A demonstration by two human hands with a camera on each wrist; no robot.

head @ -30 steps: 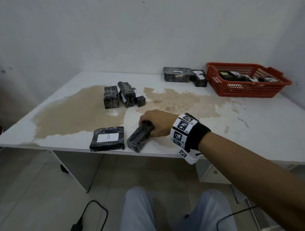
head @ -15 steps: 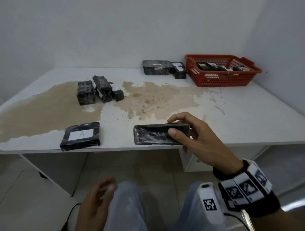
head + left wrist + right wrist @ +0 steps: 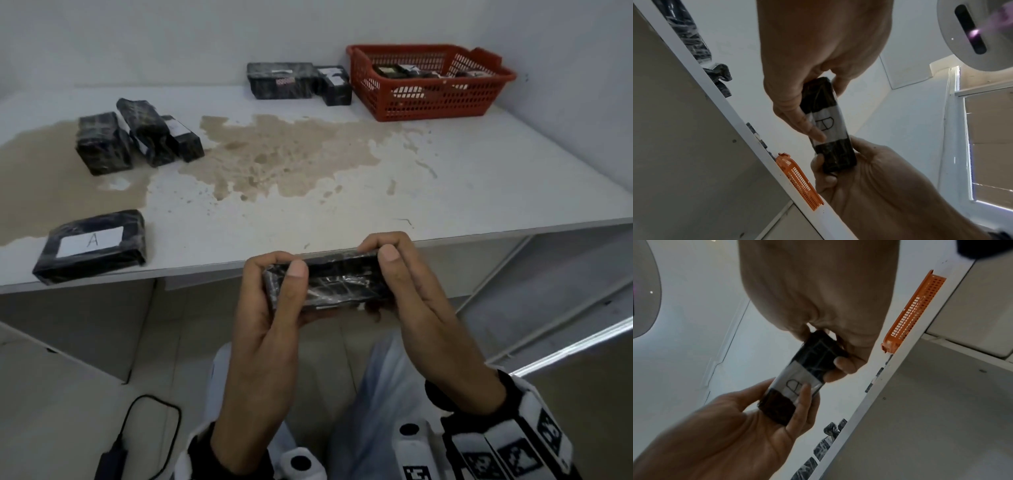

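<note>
Two hands, the left hand (image 3: 263, 325) and the right hand (image 3: 424, 308), grip one black wrapped package (image 3: 337, 284) between them, and it carries one white label (image 3: 828, 125). On the one table (image 3: 479, 164) lie six more black packages outside the basket: one front package (image 3: 92, 246) with a single white label, three in the left cluster (image 3: 145, 133), and two by the back wall, one large package (image 3: 281, 80) and one small package (image 3: 335, 85). There is one red basket (image 3: 428, 102) holding further black packages whose number cannot be told, and one black charger (image 3: 112, 460) on the floor.
</note>
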